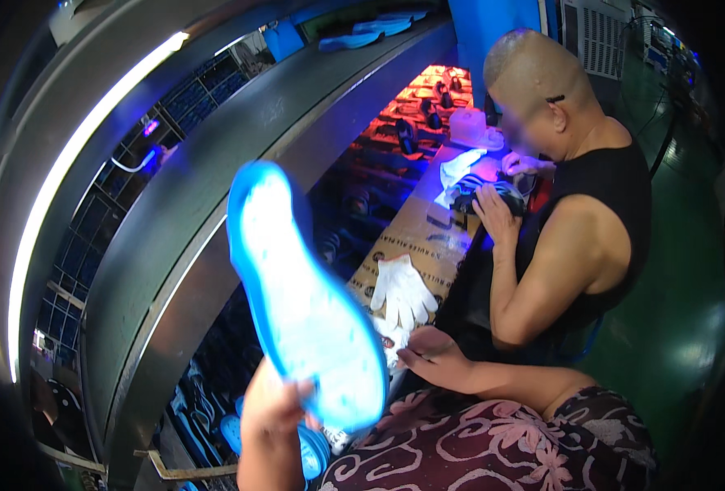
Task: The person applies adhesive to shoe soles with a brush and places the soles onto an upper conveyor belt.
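My left hand (276, 401) is closed around the heel end of a shoe sole (313, 311), held up with its broad face turned toward me. The sole has a bright blue rim, and its middle is washed out by glare. To the right of it, my right hand (436, 360) has its fingers drawn together at a crumpled white cloth (391, 340), pinching its edge. Just beyond lies a white knitted glove (403, 290), flat on a cardboard-covered ledge (436, 245). More blue soles (313, 450) are partly hidden below my left hand.
A co-worker (575, 180) in a black sleeveless top sits at the right, handling a dark shoe upper (485, 196). A long dark shelf (191, 147) runs overhead at the left, with blue soles (362, 37) on its far end. Beneath it, shoe parts (412, 131) lie under red light.
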A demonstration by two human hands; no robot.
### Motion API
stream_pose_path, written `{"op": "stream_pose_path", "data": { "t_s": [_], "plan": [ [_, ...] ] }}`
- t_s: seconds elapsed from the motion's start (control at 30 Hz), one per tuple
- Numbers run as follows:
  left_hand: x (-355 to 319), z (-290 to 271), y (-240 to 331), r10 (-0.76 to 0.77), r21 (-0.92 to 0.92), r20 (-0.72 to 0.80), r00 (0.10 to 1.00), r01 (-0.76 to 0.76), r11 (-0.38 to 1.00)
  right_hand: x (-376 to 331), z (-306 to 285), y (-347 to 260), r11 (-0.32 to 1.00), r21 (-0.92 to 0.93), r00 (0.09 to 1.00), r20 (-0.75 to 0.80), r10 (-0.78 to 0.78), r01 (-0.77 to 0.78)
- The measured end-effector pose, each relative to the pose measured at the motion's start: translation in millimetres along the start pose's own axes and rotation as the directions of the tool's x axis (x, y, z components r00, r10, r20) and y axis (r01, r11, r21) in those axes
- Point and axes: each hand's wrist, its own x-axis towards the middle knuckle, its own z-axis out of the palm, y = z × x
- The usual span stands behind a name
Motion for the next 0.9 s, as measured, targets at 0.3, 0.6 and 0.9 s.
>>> {"op": "stream_pose_path", "data": {
  "t_s": [0.3, 0.6, 0.9],
  "plan": [
    [258, 95, 100, 0.315, -0.378, 0.072, 0.946, -0.266, 0.887, -7, -18, 43, 0.980, 0.133, 0.988, 0.005, 0.152, -0.151],
    [117, -33, -21, 0.283, 0.316, -0.225, 0.932, -0.205, 0.927, -13, -19, 49, 0.952, 0.241, 0.979, -0.022, 0.202, -0.191],
    [-93, -120, -83, -0.031, 0.255, -0.690, 0.723, 0.283, 0.925, -16, 12, 29, 0.917, 0.301, 0.965, 0.074, 0.250, -0.260]
  ]
}}
